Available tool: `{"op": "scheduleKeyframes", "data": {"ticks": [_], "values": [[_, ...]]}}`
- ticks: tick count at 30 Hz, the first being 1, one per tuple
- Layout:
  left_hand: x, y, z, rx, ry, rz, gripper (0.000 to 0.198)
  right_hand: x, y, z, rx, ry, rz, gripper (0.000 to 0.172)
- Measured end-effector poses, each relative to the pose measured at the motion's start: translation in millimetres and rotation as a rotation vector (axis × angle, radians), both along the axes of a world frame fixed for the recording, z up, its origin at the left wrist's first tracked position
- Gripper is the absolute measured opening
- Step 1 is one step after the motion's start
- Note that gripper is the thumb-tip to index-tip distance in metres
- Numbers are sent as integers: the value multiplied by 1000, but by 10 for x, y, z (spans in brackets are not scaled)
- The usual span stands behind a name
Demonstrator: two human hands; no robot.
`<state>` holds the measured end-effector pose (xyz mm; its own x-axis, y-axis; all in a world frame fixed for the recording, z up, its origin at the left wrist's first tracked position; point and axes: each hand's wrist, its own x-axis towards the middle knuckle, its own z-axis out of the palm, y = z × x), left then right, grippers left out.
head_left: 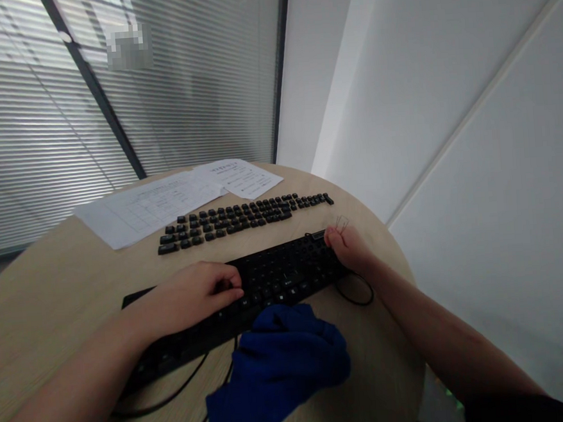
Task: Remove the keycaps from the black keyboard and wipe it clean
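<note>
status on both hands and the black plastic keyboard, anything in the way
Left hand curled over keyboard. Right hand at keyboard's right end, apparently gripping thin wire tool. Crumpled blue cloth crowding near edge.

A rounded pale-wood table (51, 298) stands beside a white wall (456, 83). Behind it, horizontal blinds (19, 178) cover dark-framed glass (260, 45), softly lit; the dim floor (436, 402) is probably grey.

I'm getting bright glare through the venetian blinds (30, 138) at upper left, a dim foreground, the keyboard (271, 273) sinking near black, soft print on the papers (141, 208), wide-angle stretching toward the edges.
</note>
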<state>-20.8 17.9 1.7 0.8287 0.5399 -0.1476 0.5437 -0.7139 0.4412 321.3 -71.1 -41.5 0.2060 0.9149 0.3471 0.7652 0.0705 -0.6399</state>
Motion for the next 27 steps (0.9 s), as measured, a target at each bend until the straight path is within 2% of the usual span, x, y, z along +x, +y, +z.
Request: {"op": "scheduleKeyframes", "data": {"ticks": [6, 13, 19, 27], "values": [[4, 1, 6, -19, -17, 7, 32, 4, 13, -46, 33, 56, -7, 52], [13, 0, 12, -16, -25, 20, 32, 76, 68, -109, 36, 419, -102, 52], [5, 5, 6, -22, -29, 13, 31, 107, 54, -139, 10, 369, -51, 50], [7, -3, 11, -34, -27, 12, 29, 102, 84, -40, -28, 233, -105, 48]]}}
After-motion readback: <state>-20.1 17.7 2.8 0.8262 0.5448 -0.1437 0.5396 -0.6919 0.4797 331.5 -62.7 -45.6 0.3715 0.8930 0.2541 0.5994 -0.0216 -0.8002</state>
